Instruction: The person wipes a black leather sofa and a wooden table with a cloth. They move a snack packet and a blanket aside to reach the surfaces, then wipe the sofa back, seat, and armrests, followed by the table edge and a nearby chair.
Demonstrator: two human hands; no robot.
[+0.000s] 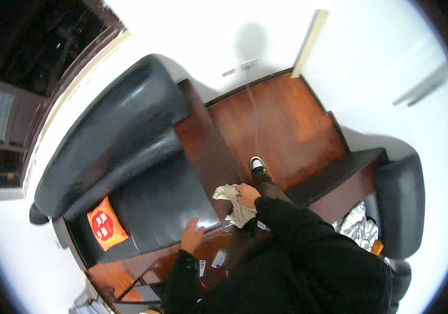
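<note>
A crumpled beige cloth [239, 212] hangs from my right hand [247, 195], whose fingers are closed on it beside the front corner of a black leather sofa [161, 192]. Over the sofa's front edge, my left hand [192, 235] has its fingers apart and holds nothing; whether it touches the seat I cannot tell. On the seat, towards its far left end, lies an orange cushion [107, 224] with a red disc and writing. The sofa's dark backrest [118, 106] curves along the wall behind.
Beside the sofa is a brown wooden armrest [204, 145]. Cables [218, 233] and a small white device [219, 259] lie near my left sleeve. A second black seat [400, 204] at right holds silvery crumpled material [359, 227]. My shoe [256, 163] is on the wooden floor [279, 121].
</note>
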